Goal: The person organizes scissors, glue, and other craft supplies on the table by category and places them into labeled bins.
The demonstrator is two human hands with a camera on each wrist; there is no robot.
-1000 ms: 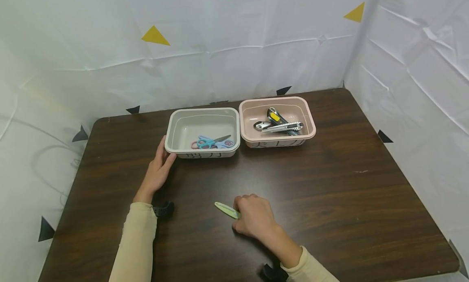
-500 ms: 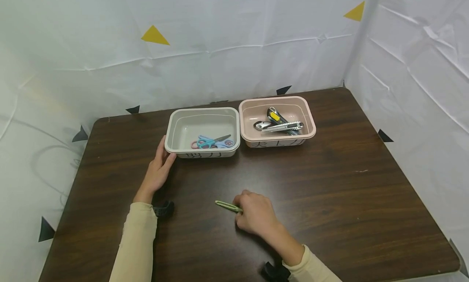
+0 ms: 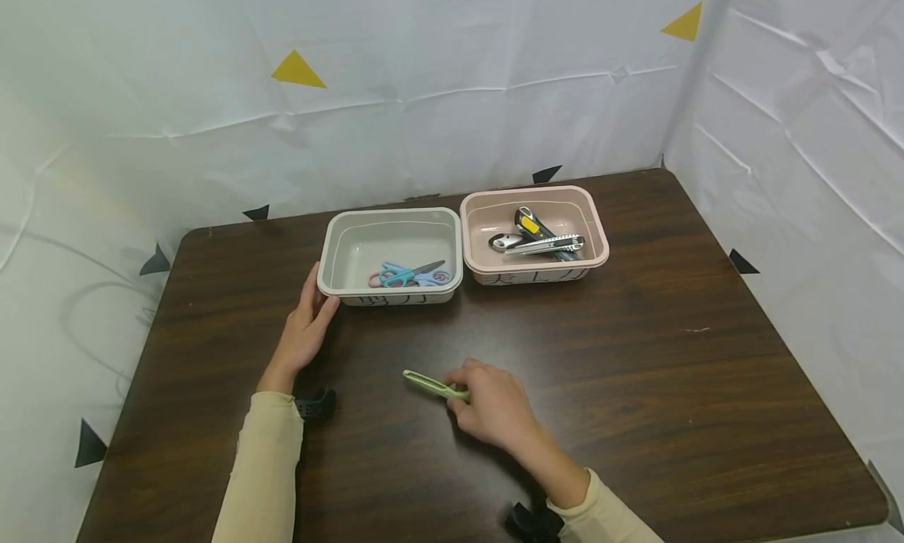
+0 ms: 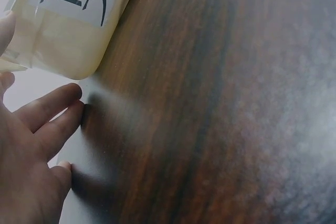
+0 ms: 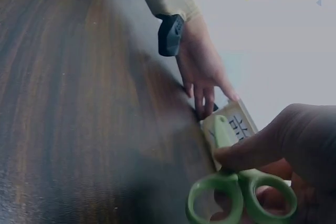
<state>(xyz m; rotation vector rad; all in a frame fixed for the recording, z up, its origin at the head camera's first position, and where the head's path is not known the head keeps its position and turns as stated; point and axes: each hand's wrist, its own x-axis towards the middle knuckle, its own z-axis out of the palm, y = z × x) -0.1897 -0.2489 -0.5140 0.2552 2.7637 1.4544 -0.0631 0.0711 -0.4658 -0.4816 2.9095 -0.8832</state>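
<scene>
The head view shows only a slim green tip poking left from the right hand [image 3: 494, 413]; the right wrist view reveals it as green scissors [image 5: 239, 192] with two loop handles, the fingers [image 5: 252, 150] curled round them just above the desk [image 3: 636, 355]. The left hand [image 3: 304, 327] lies flat, fingers straight, touching the near left corner of the grey tray [image 3: 390, 292], far from the scissors.
</scene>
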